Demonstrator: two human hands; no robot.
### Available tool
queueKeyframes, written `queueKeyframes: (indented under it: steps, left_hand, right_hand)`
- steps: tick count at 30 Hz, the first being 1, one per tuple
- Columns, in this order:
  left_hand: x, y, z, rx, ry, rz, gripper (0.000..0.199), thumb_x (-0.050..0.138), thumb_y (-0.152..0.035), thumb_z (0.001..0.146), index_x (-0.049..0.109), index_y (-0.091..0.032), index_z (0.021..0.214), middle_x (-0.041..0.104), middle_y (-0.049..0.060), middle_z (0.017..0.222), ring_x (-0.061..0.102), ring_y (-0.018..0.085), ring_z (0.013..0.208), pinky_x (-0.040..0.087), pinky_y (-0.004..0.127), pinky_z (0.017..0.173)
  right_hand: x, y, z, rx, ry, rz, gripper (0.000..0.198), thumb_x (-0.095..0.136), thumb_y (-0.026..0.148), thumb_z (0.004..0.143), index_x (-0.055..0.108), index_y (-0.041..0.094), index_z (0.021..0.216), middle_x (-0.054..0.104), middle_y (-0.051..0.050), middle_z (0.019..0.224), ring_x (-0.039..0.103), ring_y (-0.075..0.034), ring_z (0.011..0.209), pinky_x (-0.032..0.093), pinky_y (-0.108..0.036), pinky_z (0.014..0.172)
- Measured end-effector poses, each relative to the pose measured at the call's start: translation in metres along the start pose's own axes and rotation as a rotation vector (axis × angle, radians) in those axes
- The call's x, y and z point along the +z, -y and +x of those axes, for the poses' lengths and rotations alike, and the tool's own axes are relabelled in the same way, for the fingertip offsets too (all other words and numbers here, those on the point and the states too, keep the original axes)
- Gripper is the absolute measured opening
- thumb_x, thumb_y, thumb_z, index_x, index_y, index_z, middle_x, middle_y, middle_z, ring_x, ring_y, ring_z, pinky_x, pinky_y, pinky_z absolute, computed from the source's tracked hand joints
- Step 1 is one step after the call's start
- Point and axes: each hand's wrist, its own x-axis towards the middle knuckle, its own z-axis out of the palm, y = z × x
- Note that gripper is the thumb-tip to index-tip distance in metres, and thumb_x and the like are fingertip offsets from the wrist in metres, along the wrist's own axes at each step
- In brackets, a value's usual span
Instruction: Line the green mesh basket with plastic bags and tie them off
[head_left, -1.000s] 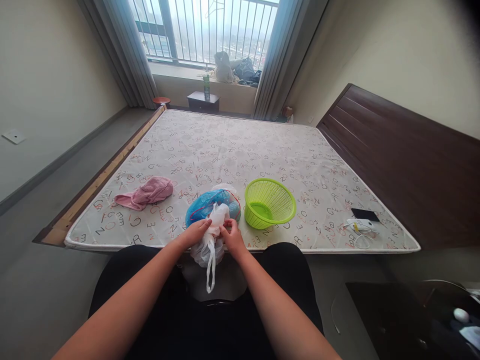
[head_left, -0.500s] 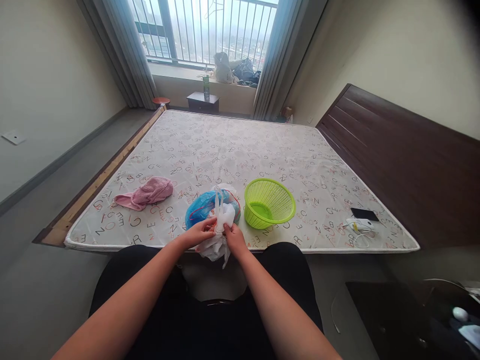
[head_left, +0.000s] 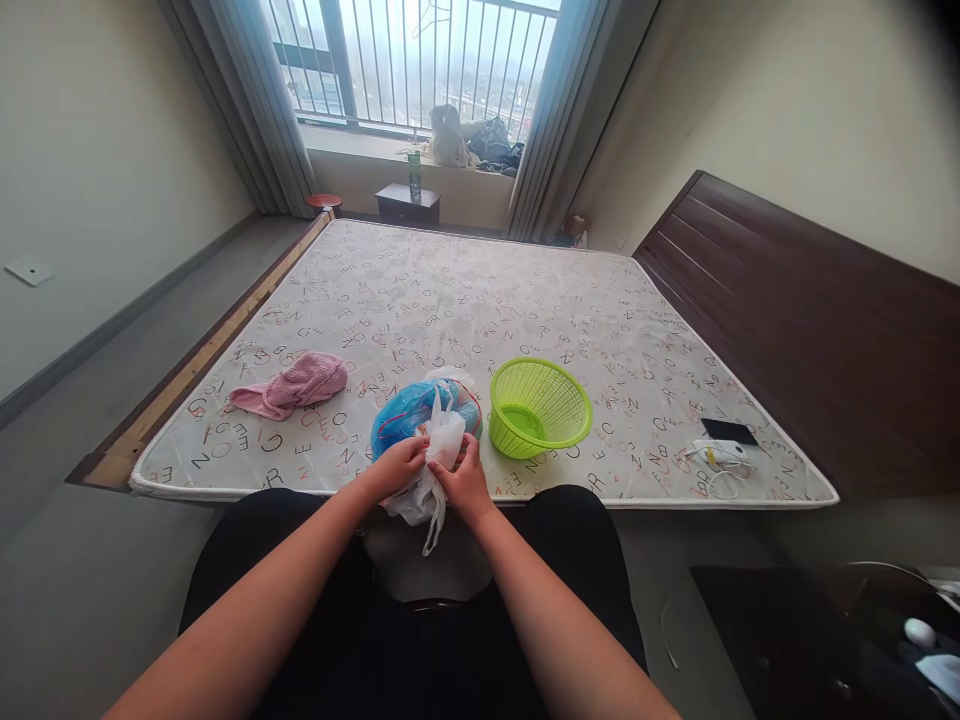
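Observation:
A crumpled white plastic bag is gathered between my two hands at the mattress's near edge, one of its handle loops hanging down. My left hand pinches the bag from the left. From the right, my right hand grips it with bent fingers. Right behind lies a blue plastic bag with red strings, partly covered by the white one. A green plastic basket, with nothing in it, stands just right of the bags. Left of them is a bunched pink towel.
The letter-printed mattress fills the middle, with a dark headboard on the right. A black phone and a white charger with cable lie near its right corner. Beyond it, a small nightstand carries a green bottle.
My right hand has shifted its hold, its fingers now bent further up around the white bag. The bag's lower loop has swung left and hangs lower.

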Motion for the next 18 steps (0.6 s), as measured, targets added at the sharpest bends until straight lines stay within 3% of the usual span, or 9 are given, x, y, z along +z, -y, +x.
queueKeyframes:
  steps: [3,5,8,11,14,18]
  left_hand:
    - [-0.001,0.0,-0.001,-0.029,-0.058,0.08,0.024,0.053,-0.029,0.089,0.071,-0.022,0.104,0.073,0.005,0.092,0.066,0.022,0.083,0.052,0.036,0.081]
    - [-0.002,0.002,-0.002,-0.045,-0.095,0.122,0.022,0.058,-0.033,0.088,0.069,-0.022,0.103,0.071,0.004,0.087,0.064,0.021,0.077,0.051,0.036,0.077]
    - [-0.005,0.005,-0.002,-0.057,-0.133,0.166,0.031,0.071,-0.039,0.079,0.066,-0.022,0.105,0.069,0.002,0.088,0.063,0.021,0.08,0.05,0.035,0.077]
    - [-0.006,0.004,-0.002,-0.057,-0.123,0.174,0.038,0.077,-0.042,0.074,0.063,-0.022,0.103,0.066,0.0,0.087,0.062,0.02,0.08,0.049,0.032,0.075]
    - [-0.003,0.002,-0.002,-0.041,-0.114,0.152,0.035,0.074,-0.044,0.077,0.062,-0.021,0.101,0.066,0.001,0.087,0.061,0.019,0.079,0.049,0.031,0.074]
    - [0.001,-0.003,-0.001,-0.092,-0.12,0.129,0.033,0.069,-0.043,0.08,0.064,-0.02,0.103,0.068,0.003,0.09,0.063,0.019,0.081,0.05,0.032,0.076]
  right_hand:
    - [0.005,-0.002,-0.002,-0.022,-0.076,-0.06,0.094,0.079,0.048,0.073,0.031,0.02,0.148,0.049,-0.02,0.141,0.062,-0.032,0.113,0.055,-0.045,0.09]
    - [0.007,-0.004,-0.003,-0.054,-0.094,-0.098,0.085,0.077,0.046,0.076,0.037,0.019,0.145,0.048,-0.02,0.14,0.06,-0.031,0.114,0.053,-0.045,0.093]
    - [0.008,-0.006,-0.002,-0.108,-0.028,-0.13,0.048,0.071,0.039,0.082,0.056,0.02,0.123,0.055,-0.014,0.124,0.061,-0.026,0.103,0.052,-0.042,0.093]
    - [0.007,-0.007,-0.001,-0.132,0.094,-0.138,0.013,0.061,0.032,0.088,0.062,0.02,0.095,0.059,-0.006,0.1,0.059,-0.02,0.087,0.051,-0.035,0.084]
    - [0.003,-0.003,0.001,-0.133,0.101,-0.185,0.013,0.052,0.027,0.091,0.056,0.021,0.079,0.056,-0.002,0.087,0.056,-0.018,0.081,0.046,-0.031,0.076]
    - [-0.004,0.002,0.004,-0.12,0.014,-0.269,0.015,0.045,0.024,0.09,0.048,0.023,0.075,0.053,-0.001,0.084,0.052,-0.018,0.08,0.041,-0.029,0.074]
